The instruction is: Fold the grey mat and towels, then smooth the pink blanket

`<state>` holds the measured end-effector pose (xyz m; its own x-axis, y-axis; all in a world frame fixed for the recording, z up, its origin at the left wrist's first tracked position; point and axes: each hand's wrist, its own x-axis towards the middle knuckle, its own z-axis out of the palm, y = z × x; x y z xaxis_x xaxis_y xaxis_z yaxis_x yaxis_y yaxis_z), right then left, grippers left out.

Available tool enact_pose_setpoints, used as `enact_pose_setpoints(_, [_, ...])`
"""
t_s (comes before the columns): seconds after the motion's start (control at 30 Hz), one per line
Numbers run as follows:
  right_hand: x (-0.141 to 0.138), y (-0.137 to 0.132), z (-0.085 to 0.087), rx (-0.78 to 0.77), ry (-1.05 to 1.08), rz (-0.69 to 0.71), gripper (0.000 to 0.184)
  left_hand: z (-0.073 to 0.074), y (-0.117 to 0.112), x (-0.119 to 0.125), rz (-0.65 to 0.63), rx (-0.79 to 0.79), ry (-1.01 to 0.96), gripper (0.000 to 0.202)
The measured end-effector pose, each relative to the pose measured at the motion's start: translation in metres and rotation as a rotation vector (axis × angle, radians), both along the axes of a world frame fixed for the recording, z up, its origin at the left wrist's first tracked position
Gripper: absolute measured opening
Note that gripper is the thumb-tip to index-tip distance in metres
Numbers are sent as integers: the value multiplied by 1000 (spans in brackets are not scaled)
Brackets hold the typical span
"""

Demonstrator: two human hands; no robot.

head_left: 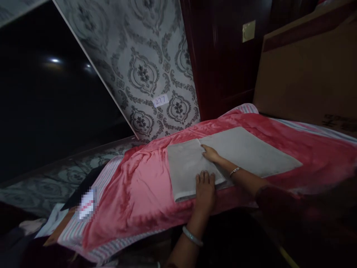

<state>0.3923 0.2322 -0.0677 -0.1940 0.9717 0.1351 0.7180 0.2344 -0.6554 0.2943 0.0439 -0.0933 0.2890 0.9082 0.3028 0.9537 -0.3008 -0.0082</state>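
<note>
A grey cloth (251, 149) lies flat on a pink plush blanket (152, 182), its left part folded over into a double layer. My left hand (205, 188) rests palm down on the near side of the folded part, fingers stretched out. Farther back, my right hand (211, 153) is at the far end of the fold's edge, with fingertips closed on the cloth there. Whether the grey cloth is a garment or a cover, I cannot tell.
Striped fabric (103, 186) shows beneath the blanket's edges. A large cardboard box (306, 74) stands at the right, beside a dark red wooden panel (223, 56). A big black screen (55, 100) hangs at the left on patterned wallpaper (142, 70), which bears a paper label (161, 100) reading 277.
</note>
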Motion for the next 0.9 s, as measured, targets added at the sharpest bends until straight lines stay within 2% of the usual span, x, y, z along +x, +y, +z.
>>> enact_pose_setpoints(0.3, [13,-47,-1,-38,-203,6,71,3,-8,7,-61,-23,-22,50])
enact_pose_setpoints(0.47, [18,-64,4,-7,-337,0,65,19,-16,4,-131,-97,-85,51])
enact_pose_setpoints(0.57, [22,-69,5,-34,-309,8,68,35,-21,-24,-144,-113,-161,48])
enact_pose_setpoints(0.67, [29,-75,4,-75,-249,39,73,40,-26,-74,38,-25,-307,45])
enact_pose_setpoints(0.73, [34,-77,1,-100,-194,52,74,35,-33,-107,172,75,-432,47])
enact_pose_setpoints(0.8, [39,-77,-2,-114,-128,59,73,26,-41,-128,214,107,-495,58])
enact_pose_setpoints(0.9, [42,-73,-7,-111,5,65,70,15,-54,-132,221,36,-492,76])
